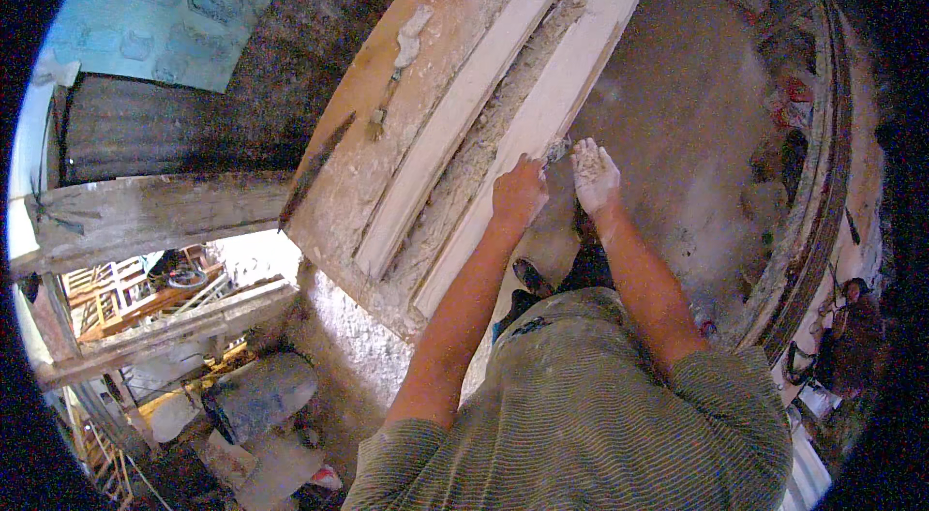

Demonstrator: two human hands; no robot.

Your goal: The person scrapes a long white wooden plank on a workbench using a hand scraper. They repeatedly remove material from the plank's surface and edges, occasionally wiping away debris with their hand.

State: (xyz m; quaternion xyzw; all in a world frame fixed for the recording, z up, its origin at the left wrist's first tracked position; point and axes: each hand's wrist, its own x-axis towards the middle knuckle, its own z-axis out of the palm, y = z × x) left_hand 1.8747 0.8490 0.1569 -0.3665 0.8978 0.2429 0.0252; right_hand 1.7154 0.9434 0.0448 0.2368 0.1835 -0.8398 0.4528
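Observation:
Two long pale wooden strips (532,129) lie side by side on a large wooden board, with a gap full of crumbly shavings or dust (471,145) between them. My left hand (520,194) is closed at the near edge of the right-hand strip; what its fingers hold, if anything, is hidden. Beside it, my right hand (594,172) is turned palm up, fingers stretched, the palm coated with whitish dust and crumbs. A small greyish thing (557,149), too blurred to name, shows between the two hands. Bare forearms reach up from striped green sleeves.
On the wooden board (339,163) lie a pale flat scrap (413,35) and a dark narrow piece (324,167). A beam (164,211) and an opening stand at the left, above a dark rounded object (261,397). Long curved boards (823,172) stand at the right beyond the dusty floor (687,124).

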